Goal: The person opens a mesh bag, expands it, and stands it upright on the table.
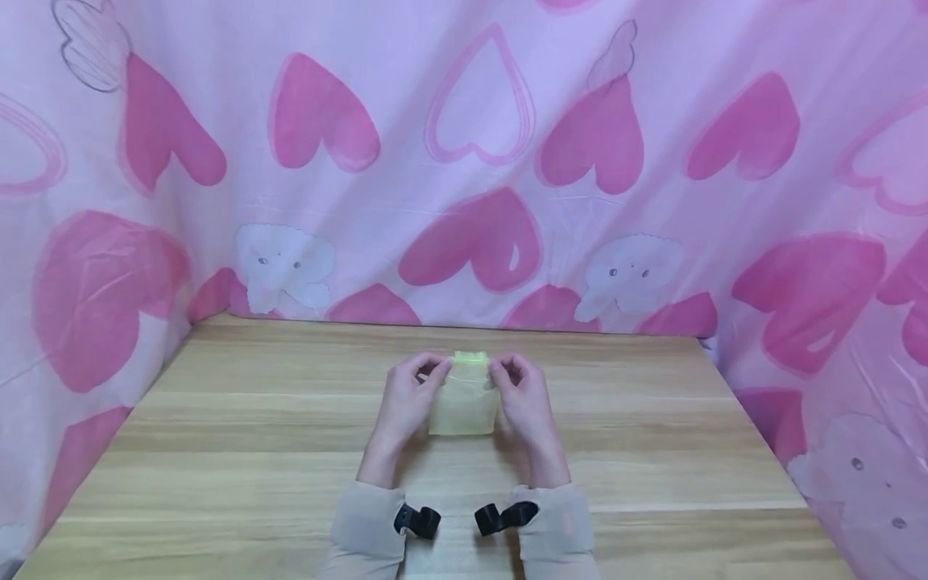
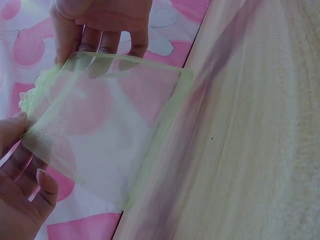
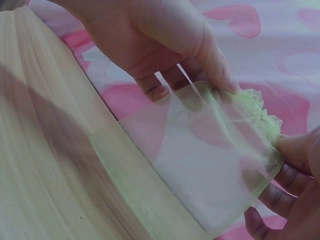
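Observation:
A sheer yellow-green organza pouch [image 1: 464, 403] is held up over the table, its ruffled, gathered top [image 1: 470, 357] pointing away from me. My left hand [image 1: 409, 399] pinches one side of it just below the gathers, thumb on the near face. On the opposite side my right hand [image 1: 525, 399] pinches it in the same way. Through the thin mesh in the left wrist view, fingers [image 2: 102, 65] of the right hand show behind the cloth. The pouch [image 3: 195, 155] hangs flat and looks unfilled in the right wrist view, with a straight bottom hem.
The wood-grain table [image 1: 239, 451] spreads out on both sides of the hands. A pink curtain with hearts [image 1: 471, 242] hangs along its back and sides. Black wrist cameras [image 1: 418, 522] are strapped over both light sleeves [image 1: 366, 528].

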A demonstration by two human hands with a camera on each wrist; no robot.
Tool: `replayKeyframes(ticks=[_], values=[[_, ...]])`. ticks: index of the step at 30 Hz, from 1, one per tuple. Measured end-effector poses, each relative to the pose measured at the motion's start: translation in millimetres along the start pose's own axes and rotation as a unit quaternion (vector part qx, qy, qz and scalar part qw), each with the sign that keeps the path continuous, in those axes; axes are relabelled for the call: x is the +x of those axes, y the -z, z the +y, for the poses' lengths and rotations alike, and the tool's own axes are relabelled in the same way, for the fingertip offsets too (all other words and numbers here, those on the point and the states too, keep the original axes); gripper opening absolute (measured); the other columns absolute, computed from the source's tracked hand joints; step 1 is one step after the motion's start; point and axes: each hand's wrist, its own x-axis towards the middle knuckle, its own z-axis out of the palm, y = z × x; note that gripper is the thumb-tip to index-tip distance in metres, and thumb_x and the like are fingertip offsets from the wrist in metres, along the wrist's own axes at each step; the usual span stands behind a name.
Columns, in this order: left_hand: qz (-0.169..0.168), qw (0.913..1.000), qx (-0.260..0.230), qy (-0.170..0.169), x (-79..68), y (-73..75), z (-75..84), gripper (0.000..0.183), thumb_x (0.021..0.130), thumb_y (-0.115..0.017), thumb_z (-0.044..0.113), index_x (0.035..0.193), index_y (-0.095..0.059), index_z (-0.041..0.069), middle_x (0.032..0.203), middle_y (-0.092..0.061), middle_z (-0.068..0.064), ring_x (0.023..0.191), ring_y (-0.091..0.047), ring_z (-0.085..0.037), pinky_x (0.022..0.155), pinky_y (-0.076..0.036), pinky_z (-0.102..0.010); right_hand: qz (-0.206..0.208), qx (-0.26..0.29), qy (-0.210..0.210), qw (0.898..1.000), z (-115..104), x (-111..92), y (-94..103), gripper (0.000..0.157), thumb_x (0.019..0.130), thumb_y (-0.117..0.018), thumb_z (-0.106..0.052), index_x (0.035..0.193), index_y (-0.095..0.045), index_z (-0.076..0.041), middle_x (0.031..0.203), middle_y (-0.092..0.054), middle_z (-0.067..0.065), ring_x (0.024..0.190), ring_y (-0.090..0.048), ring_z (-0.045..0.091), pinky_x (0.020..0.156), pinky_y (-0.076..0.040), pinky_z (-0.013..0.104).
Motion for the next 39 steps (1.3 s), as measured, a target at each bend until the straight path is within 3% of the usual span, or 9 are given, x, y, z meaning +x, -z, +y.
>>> replayKeyframes(ticks=[9,14,17,20,24,26,31,39], values=[[0.005,0.9993,-0.015,0.033,-0.3,-1.0,0.6,0.016,0.094,-0.067,0.017,0.099,-0.072,0.004,0.084,-0.067,-0.013,0.075,-0.058,-0.023,0.061,-0.046,-0.025,-0.001,0.01,-0.009,1.0,-0.2,-1.4,0.3,0.011,0.098,-0.059,-0.008,0.097,-0.064,0.002,0.084,-0.06,0.014,0.077,-0.058,0.025,0.07,-0.048,0.031],[0.0,0.9985,-0.029,0.047,-4.9,2.6,22.4,0.015,0.095,-0.064,0.009,0.1,-0.069,-0.004,0.085,-0.065,-0.022,0.075,-0.058,-0.032,0.06,-0.044,-0.023,0.003,0.011,-0.014,1.0,0.2,-1.3,-0.7,0.01,0.097,-0.059,-0.006,0.095,-0.064,0.002,0.083,-0.06,0.014,0.076,-0.059,0.026,0.07,-0.048,0.031],[-0.002,0.9979,-0.041,0.049,-8.7,4.8,36.9,0.015,0.095,-0.063,0.008,0.1,-0.068,-0.005,0.085,-0.064,-0.022,0.074,-0.057,-0.029,0.059,-0.043,-0.022,0.009,0.012,-0.019,1.0,0.8,-2.1,-1.0,0.011,0.098,-0.058,-0.007,0.095,-0.064,0.002,0.083,-0.06,0.014,0.076,-0.059,0.025,0.071,-0.048,0.032],[0.002,0.9972,-0.054,0.051,-8.5,5.3,40.0,0.017,0.096,-0.063,0.009,0.101,-0.067,-0.007,0.085,-0.062,-0.023,0.074,-0.057,-0.029,0.06,-0.043,-0.022,0.01,0.016,-0.01,1.0,0.3,-1.4,-1.3,0.012,0.098,-0.058,-0.009,0.096,-0.064,0.002,0.084,-0.06,0.015,0.077,-0.059,0.025,0.074,-0.049,0.036],[0.008,0.996,-0.075,0.048,-5.3,6.0,36.8,0.016,0.096,-0.062,0.007,0.103,-0.063,-0.008,0.088,-0.062,-0.025,0.079,-0.059,-0.037,0.064,-0.045,-0.022,-0.004,0.023,-0.001,1.0,-10.2,-3.0,0.8,0.015,0.099,-0.058,-0.009,0.099,-0.062,0.006,0.087,-0.06,0.021,0.079,-0.06,0.031,0.075,-0.049,0.036],[0.014,0.9965,-0.071,0.041,-2.9,7.3,26.2,0.017,0.096,-0.063,0.01,0.106,-0.061,-0.003,0.094,-0.062,-0.021,0.085,-0.06,-0.034,0.066,-0.046,-0.023,-0.011,0.024,-0.001,1.0,-11.1,-2.8,1.9,0.016,0.099,-0.058,-0.009,0.099,-0.062,0.007,0.087,-0.06,0.022,0.079,-0.059,0.031,0.074,-0.048,0.033],[0.005,0.9999,-0.014,0.0,2.2,9.7,3.0,0.028,0.092,-0.071,0.024,0.114,-0.061,0.011,0.11,-0.06,-0.013,0.099,-0.055,-0.026,0.07,-0.045,-0.029,-0.02,0.012,0.017,1.0,-2.3,-0.1,4.5,0.014,0.098,-0.06,-0.01,0.097,-0.064,0.004,0.083,-0.061,0.016,0.075,-0.058,0.023,0.072,-0.049,0.031],[-0.067,0.9973,0.01,-0.028,2.0,8.7,13.8,0.027,0.087,-0.075,0.021,0.111,-0.065,0.013,0.1,-0.066,-0.001,0.092,-0.059,-0.019,0.073,-0.048,-0.031,-0.051,0.02,0.035,0.998,-5.1,-0.2,2.2,0.015,0.098,-0.059,-0.009,0.098,-0.062,0.006,0.083,-0.06,0.012,0.076,-0.056,0.017,0.07,-0.048,0.027]])
